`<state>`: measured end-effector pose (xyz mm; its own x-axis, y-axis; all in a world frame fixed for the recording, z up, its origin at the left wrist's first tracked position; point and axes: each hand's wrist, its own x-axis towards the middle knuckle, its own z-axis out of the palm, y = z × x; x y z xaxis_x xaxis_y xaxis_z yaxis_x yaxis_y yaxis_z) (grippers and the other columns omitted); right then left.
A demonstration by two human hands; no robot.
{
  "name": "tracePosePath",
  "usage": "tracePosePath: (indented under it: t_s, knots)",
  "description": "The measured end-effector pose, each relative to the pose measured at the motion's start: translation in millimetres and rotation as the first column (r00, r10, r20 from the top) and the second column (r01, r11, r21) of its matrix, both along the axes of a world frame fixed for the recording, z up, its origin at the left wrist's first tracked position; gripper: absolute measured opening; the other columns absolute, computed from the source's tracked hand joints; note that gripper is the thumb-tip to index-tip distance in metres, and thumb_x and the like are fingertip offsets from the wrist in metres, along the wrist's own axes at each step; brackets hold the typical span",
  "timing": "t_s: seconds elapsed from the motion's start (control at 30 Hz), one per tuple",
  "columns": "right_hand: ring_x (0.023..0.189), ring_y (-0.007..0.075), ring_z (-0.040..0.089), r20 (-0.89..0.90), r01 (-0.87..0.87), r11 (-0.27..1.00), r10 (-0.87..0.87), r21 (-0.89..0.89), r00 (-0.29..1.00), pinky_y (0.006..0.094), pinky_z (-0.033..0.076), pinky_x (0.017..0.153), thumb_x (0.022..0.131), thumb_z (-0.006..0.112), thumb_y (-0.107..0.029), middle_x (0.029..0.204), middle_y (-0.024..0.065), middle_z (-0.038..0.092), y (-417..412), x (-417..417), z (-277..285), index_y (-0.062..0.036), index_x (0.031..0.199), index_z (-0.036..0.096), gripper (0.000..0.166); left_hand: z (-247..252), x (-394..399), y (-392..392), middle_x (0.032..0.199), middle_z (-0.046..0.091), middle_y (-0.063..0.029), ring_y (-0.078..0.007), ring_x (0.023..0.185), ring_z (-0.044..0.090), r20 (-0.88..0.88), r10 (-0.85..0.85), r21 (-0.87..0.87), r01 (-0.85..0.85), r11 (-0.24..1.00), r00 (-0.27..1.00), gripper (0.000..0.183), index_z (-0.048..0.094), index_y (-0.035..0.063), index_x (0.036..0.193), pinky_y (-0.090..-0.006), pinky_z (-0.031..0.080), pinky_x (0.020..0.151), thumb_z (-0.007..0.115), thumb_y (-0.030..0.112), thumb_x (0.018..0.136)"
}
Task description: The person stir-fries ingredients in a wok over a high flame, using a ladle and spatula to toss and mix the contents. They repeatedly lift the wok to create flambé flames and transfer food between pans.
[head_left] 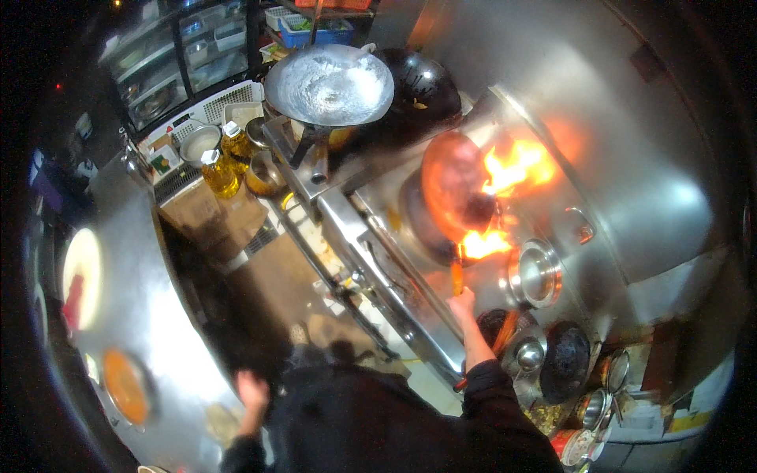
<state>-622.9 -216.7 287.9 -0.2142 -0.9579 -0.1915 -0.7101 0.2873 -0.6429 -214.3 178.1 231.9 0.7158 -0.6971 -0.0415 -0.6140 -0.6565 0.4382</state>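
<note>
My right hand [463, 301] is closed around the wooden handle [457, 277] of a wok over the range. The wok [452, 183] looks tilted and reddish in the glow, and its contents cannot be made out. Bright orange flames [517, 168] rise along its right side, and a lower patch burns near the handle. Blurred and with nothing visible in it, my left hand [253, 390] hangs beside the edge of a stainless steel counter [165, 307].
Farther along the range sit a shiny wok [331, 86] and a black wok [420, 83]. A steel pot [537, 273] stands right of the flames, with a ladle [529, 355] nearer me. Oil bottles [220, 176] stand left of the range. An orange-filled bowl [125, 385] rests on the counter.
</note>
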Motion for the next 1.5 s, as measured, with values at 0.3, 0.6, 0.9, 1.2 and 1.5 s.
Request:
tracePosePath:
  t_s: [0.3, 0.6, 0.9, 1.2, 1.5]
  knots:
    - [0.062, 0.0184, 0.051, 0.174, 0.005, 1.000, -0.005, 0.002, 0.985, 0.0316, 0.041, 0.058, 0.054, 0.065, -0.001, 0.065, 0.0056, 0.053, 3.0, 24.3, -2.5, -0.0015, 0.070, 0.049, 0.022, 5.1, 0.4, 8.1, 0.085, 0.046, -0.0163, -0.0334, 0.082, 0.045, -0.143, 0.044, 0.088, -0.032, 0.996, 0.989, 0.027, 0.049, 0.0005, 0.082, -0.0406, 0.037, 0.073, 0.057, 0.010, 0.057]
    - [0.065, 0.0179, 0.051, 0.242, 0.024, 0.999, -0.030, 0.025, 0.970, 0.0316, 0.041, 0.059, 0.052, 0.065, 0.000, 0.068, 0.0059, 0.053, -5.2, 5.2, -34.2, -0.0019, 0.073, 0.051, 0.025, 2.9, -3.5, 4.5, 0.095, 0.047, -0.0168, -0.0330, 0.090, 0.044, -0.240, 0.072, 0.198, -0.024, 0.980, 0.968, 0.036, 0.049, 0.0009, 0.092, -0.0403, 0.037, 0.080, 0.060, 0.012, 0.060]
    - [0.064, 0.0157, 0.052, 0.175, 0.021, 0.999, -0.027, 0.033, 0.984, 0.0302, 0.042, 0.056, 0.053, 0.062, 0.003, 0.070, 0.0072, 0.054, -5.9, 2.4, -17.3, 0.0000, 0.078, 0.053, 0.026, 5.7, -9.1, 8.8, 0.091, 0.048, -0.0155, -0.0327, 0.087, 0.046, -0.220, 0.094, 0.190, -0.052, 0.980, 0.971, 0.034, 0.050, 0.0026, 0.090, -0.0396, 0.038, 0.077, 0.060, 0.012, 0.059]
    - [0.068, 0.0178, 0.051, 0.166, 0.007, 1.000, -0.010, 0.021, 0.986, 0.0313, 0.041, 0.061, 0.054, 0.061, 0.001, 0.072, 0.0073, 0.052, -2.0, 6.9, -6.3, 0.0007, 0.081, 0.051, 0.029, -20.2, -9.0, 27.9, 0.095, 0.049, -0.0183, -0.0344, 0.090, 0.045, -0.183, 0.051, 0.147, -0.024, 0.989, 0.982, 0.036, 0.051, 0.0007, 0.094, -0.0411, 0.037, 0.080, 0.058, 0.015, 0.062]
    - [0.069, 0.0183, 0.051, 0.121, 0.014, 0.999, -0.019, 0.044, 0.992, 0.0317, 0.041, 0.062, 0.055, 0.062, -0.002, 0.073, 0.0081, 0.053, -7.4, -0.4, -20.9, 0.0010, 0.081, 0.052, 0.029, 1.0, -9.8, 11.8, 0.093, 0.049, -0.0177, -0.0344, 0.088, 0.045, -0.189, 0.068, 0.145, -0.040, 0.989, 0.980, 0.038, 0.051, 0.0014, 0.096, -0.0408, 0.037, 0.079, 0.058, 0.013, 0.060]
